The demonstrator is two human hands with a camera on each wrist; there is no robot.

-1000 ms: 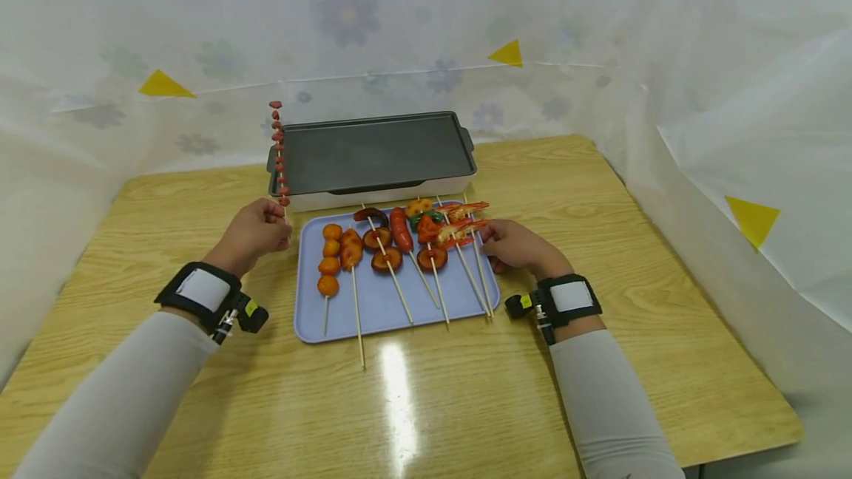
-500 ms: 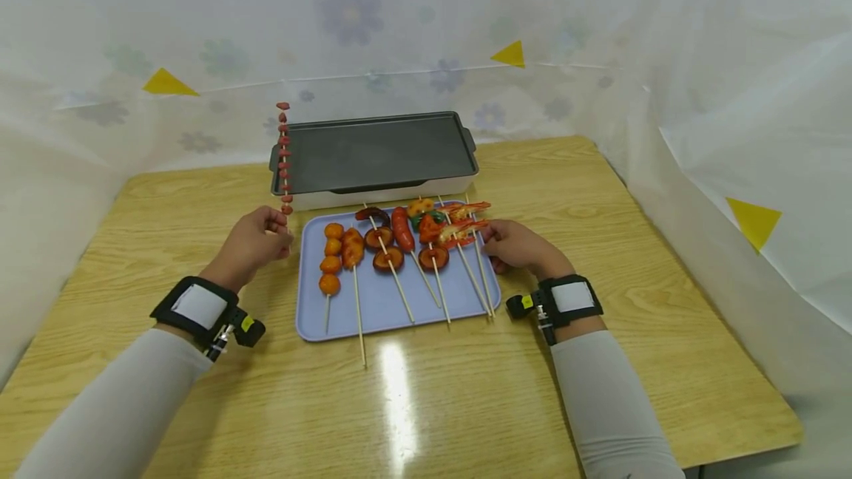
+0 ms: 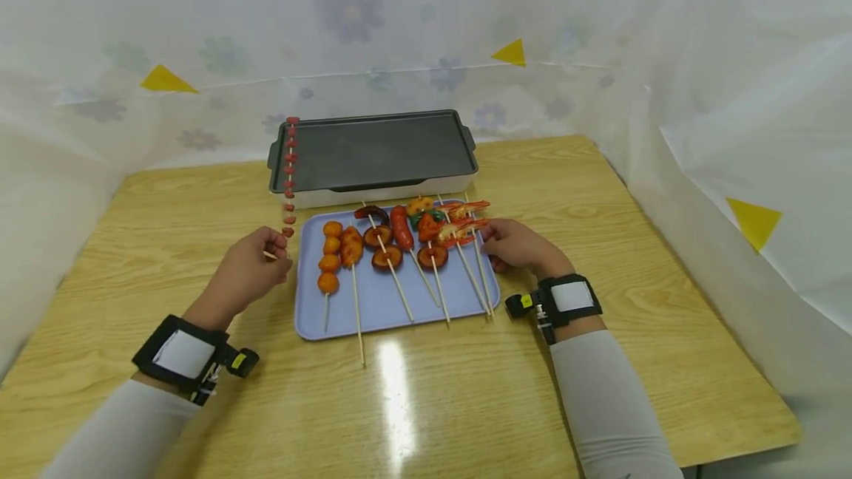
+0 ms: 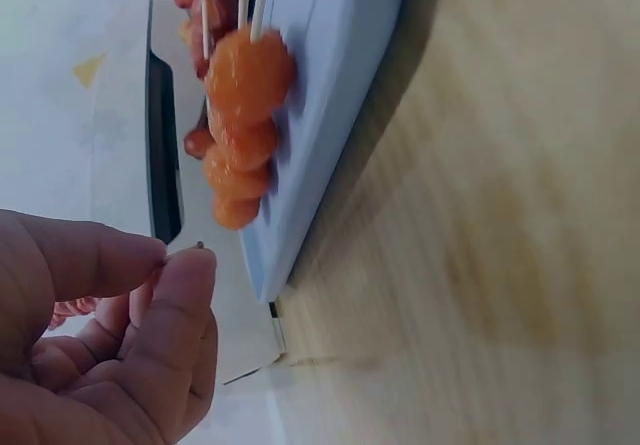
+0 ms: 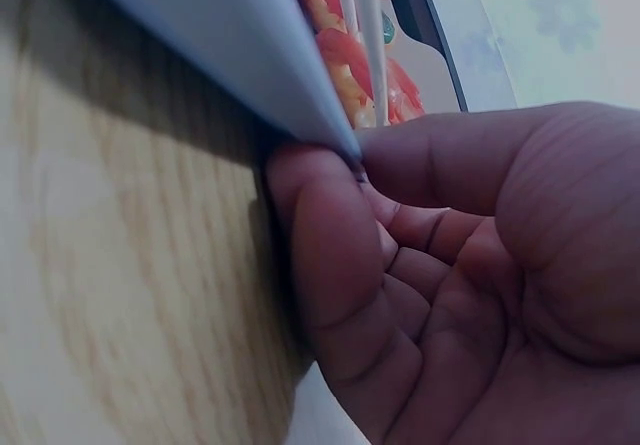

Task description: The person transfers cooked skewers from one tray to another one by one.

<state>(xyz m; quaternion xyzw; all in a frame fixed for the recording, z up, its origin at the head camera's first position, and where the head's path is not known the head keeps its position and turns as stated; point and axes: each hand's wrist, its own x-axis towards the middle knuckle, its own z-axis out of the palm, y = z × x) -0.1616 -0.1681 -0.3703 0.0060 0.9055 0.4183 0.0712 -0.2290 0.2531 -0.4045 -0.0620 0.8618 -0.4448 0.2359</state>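
My left hand [image 3: 248, 270] pinches the bare end of a skewer [image 3: 289, 169] strung with several small red pieces. That skewer points away from me, over the left end of a black griddle [image 3: 373, 150]. In the left wrist view, the stick's tip barely shows between thumb and forefinger. A lilac tray [image 3: 379, 309] lies in front of the griddle, and my right hand [image 3: 522, 248] grips its right edge. The right wrist view shows the thumb above the tray rim [image 5: 300, 95] and a finger under it.
Several food skewers lie on the tray: orange balls [image 3: 329, 263], a brown fillet [image 3: 351, 248], mushroom slices [image 3: 387, 258], a red sausage [image 3: 401, 229], prawns [image 3: 459, 231]. One stick overhangs the front rim. Plastic sheeting [image 3: 413, 28] hangs behind the wooden table [image 3: 639, 316].
My left hand has come toward me and slightly right, drawing the red skewer lower across the griddle's left end. The right hand stays at the tray edge.
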